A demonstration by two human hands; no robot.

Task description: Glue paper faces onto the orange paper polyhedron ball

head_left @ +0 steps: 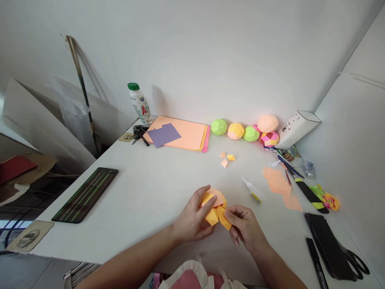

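Near the front of the table, a partly assembled paper ball (219, 196) in yellow and peach is held between both hands. My left hand (194, 216) wraps round its left side, with fingers over the top. My right hand (245, 224) pinches a yellow paper flap (223, 218) at the ball's lower right. Some of the ball is hidden behind the fingers. Just beyond it lie three small folded paper pieces (231, 157). A glue bottle with a thin nozzle (252, 190) lies to the right of them.
Several finished paper balls (236, 131) line the wall beside a white box (296, 128). Coloured sheets (180, 134), keys (140, 132) and a white bottle (140, 105) stand back left. Peach cutouts (277, 181), a cutter (311, 196), a phone (327, 245) and scissors (353, 259) lie right.
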